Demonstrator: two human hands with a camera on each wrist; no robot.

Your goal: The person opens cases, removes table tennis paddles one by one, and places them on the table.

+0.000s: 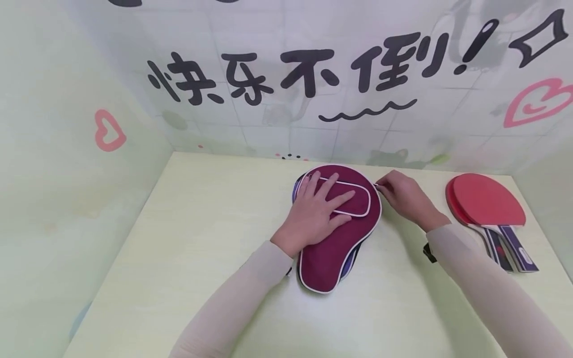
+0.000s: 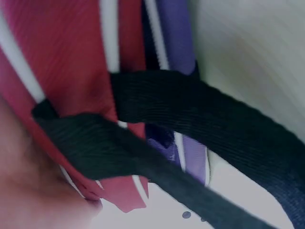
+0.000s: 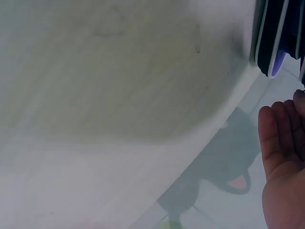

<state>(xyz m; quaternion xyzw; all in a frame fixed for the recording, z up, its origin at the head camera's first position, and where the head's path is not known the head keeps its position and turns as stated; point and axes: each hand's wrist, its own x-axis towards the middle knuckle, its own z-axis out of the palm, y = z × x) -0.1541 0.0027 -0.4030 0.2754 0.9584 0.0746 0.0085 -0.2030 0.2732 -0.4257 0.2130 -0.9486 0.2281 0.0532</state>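
Note:
A maroon table tennis paddle case (image 1: 323, 263) with white piping and a front pocket lies on the table, its narrow end toward me. Under it, a blue-purple case (image 1: 348, 264) shows along the edges. My left hand (image 1: 311, 214) rests on the maroon case with its fingers spread over the pocket. At the case's upper right edge, my right hand (image 1: 403, 196) pinches a small zipper pull (image 1: 377, 186). Black straps (image 2: 157, 100) hang from the maroon case's side in the left wrist view. The right wrist view catches the right hand (image 3: 283, 157) beside the dark case edges (image 3: 271, 43).
Two red paddles (image 1: 488, 199) overlap at the table's right side, handles toward me. The pale table (image 1: 192, 238) meets a printed wall (image 1: 268, 134) just behind the cases. Further walls stand at left and right.

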